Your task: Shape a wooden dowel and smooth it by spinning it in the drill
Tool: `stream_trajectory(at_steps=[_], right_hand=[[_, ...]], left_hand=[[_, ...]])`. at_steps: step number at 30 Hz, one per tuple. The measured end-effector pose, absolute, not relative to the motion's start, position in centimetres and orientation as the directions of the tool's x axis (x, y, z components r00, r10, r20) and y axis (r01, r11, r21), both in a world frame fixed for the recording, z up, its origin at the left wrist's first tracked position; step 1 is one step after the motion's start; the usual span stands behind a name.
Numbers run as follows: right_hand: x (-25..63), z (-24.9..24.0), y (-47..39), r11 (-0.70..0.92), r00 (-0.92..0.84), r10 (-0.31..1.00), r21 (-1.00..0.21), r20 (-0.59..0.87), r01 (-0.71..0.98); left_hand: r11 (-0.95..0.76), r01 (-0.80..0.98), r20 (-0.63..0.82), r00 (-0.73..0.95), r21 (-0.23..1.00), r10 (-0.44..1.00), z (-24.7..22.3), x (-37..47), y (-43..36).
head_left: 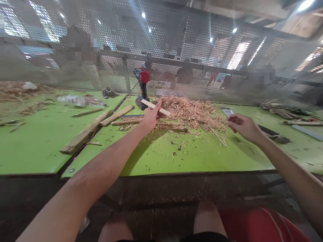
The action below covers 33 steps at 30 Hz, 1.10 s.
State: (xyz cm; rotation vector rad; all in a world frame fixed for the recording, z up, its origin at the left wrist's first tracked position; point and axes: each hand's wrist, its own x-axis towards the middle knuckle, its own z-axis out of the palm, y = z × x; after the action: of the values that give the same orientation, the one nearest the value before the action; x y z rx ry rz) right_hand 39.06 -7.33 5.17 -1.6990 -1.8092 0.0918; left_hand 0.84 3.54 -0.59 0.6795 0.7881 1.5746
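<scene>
My left hand [150,116] is closed around a flat, pale wooden strip [165,112], tilted above the bench beside a pile of curly wood shavings [191,109]. A red and black cordless drill [143,80] stands upright on its battery just behind that hand. To the right of the shavings, my right hand [243,126] has its fingers curled together; whether anything is between them is hidden. Near its fingertips lies a shiny metal strip or blade [227,111]. A dark, flat tool [268,131] shows behind the right wrist. Thin wooden sticks [128,121] lie below the left hand.
The green bench top [202,154] has a dark seam and a near edge above my knees. Wooden pieces [85,132] and a clear plastic bottle [80,100] lie left. A perforated metal screen [176,50] closes the back. A grey flat bar [308,132] lies far right.
</scene>
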Motion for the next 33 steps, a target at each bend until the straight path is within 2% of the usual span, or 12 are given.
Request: stream_trajectory(at_steps=[1,3,5,8,22,27,33], right_hand=[[36.3,5.4,-7.3,0.211,-0.034,0.946,-0.534,0.322,0.819],[30.8,5.6,-6.9,0.314,-0.193,0.946,-0.586,0.261,0.747],[26.5,5.6,-6.0,0.412,-0.302,0.911,-0.574,0.281,0.708],[23.2,5.2,-4.5,0.477,-0.385,0.879,-0.554,0.282,0.683],[23.0,2.6,-2.4,0.480,-0.366,0.875,-0.672,0.317,0.564],[23.0,2.4,-2.8,0.487,-0.370,0.873,-0.622,0.318,0.613],[22.1,1.7,-3.5,0.569,-0.342,0.817,-0.555,0.464,0.607]], left_hand=[[-0.103,-0.604,0.005,-0.163,0.790,0.987,-0.6,0.8,3.6],[-0.144,-0.613,0.016,-0.209,0.777,0.978,-0.7,0.7,3.7],[-0.164,-0.608,0.011,-0.248,0.777,0.969,-0.8,0.6,3.9],[-0.180,-0.595,0.021,-0.263,0.784,0.964,-1.0,0.2,4.2],[-0.139,-0.601,-0.021,-0.252,0.787,0.968,-0.4,0.0,4.1],[-0.166,-0.557,0.021,-0.257,0.814,0.966,-0.7,0.3,4.1],[-0.212,-0.524,0.083,-0.258,0.825,0.963,-0.9,0.6,3.5]])
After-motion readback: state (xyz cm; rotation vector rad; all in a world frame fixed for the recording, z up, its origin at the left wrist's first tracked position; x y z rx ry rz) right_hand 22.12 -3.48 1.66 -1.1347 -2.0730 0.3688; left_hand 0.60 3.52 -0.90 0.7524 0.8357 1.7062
